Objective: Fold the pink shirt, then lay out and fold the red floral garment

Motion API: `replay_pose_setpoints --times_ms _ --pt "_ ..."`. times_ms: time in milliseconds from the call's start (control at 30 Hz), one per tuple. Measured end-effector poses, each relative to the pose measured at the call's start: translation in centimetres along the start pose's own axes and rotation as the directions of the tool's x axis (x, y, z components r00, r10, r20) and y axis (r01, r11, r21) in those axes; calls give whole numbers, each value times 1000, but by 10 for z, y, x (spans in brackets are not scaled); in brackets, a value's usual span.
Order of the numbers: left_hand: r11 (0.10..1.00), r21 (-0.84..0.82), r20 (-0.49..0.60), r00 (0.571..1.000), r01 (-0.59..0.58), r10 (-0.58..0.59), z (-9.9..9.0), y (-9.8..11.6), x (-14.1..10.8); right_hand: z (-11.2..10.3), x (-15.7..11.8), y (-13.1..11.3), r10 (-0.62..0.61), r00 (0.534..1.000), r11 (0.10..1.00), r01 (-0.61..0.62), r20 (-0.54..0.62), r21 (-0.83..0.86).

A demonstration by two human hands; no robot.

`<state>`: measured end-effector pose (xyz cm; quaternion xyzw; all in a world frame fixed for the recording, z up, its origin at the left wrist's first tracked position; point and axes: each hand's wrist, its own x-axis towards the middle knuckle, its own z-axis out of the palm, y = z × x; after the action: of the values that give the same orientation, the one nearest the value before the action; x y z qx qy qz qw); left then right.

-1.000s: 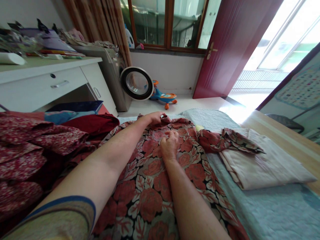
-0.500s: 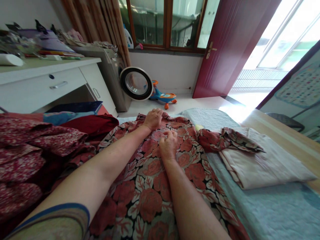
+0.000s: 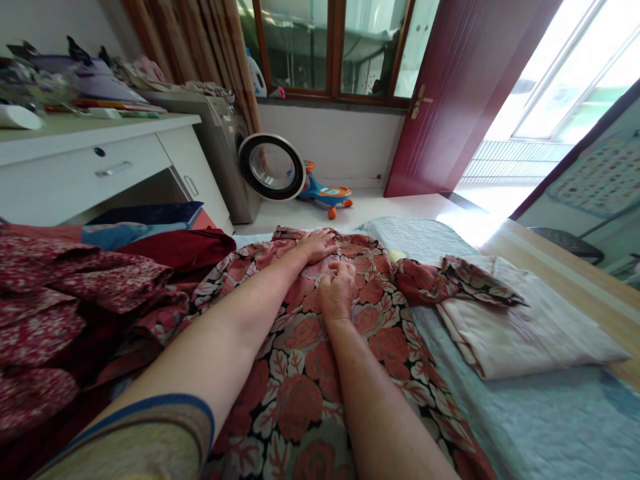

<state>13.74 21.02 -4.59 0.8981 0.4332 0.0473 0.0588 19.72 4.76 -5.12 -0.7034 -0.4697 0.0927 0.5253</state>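
A floral shirt [image 3: 299, 400], red roses and pale leaves on black, lies spread out before me with its collar end farthest away. My left hand [image 3: 318, 247] rests flat on it near the collar, fingers stretched out. Just nearer and to the right, my right hand [image 3: 339, 287] has its fingers curled in a pinch on the shirt's front; the exact bit of cloth between them is hidden. One sleeve [image 3: 455, 280] reaches right across a folded cream garment [image 3: 535, 340].
A pale blue quilted pad [image 3: 565, 413] lies beneath. Crumpled red clothes [image 3: 90, 280] are heaped at left. Beyond stand a white desk [image 3: 85, 167], a washing machine with its round door [image 3: 273, 167] swung out, a blue-orange ride-on toy [image 3: 327, 195] and a dark red door [image 3: 450, 100].
My left hand has flattened from a curled grip at the collar, its fingers now stretched out on the cloth and slightly lower. My right hand stays in place.
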Motion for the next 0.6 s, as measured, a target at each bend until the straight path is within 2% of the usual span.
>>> replay_pose_setpoints --times_ms 133,267,333,400,500,600 --pt "998 -49 -95 995 38 -43 -9 -5 -15 -1 0 -1 6 1000 1000 -6 15 0" --pt "987 42 -141 979 156 -149 -20 -35 -46 0 -1 -1 -12 998 999 15 54 -48" --pt "971 94 -119 971 220 -208 -22 -56 -63 1 -2 0 -46 994 994 55 97 -96" --pt "956 116 -47 963 269 -265 -20 -75 -75 1 -3 0 -75 986 984 97 146 -148" --pt "957 76 40 958 280 -283 -14 -91 -81 1 -4 0 -97 976 968 139 197 -209" --pt "953 -66 -23 954 296 -298 -15 -96 -75 0 -4 -1 -104 969 958 158 222 -239"
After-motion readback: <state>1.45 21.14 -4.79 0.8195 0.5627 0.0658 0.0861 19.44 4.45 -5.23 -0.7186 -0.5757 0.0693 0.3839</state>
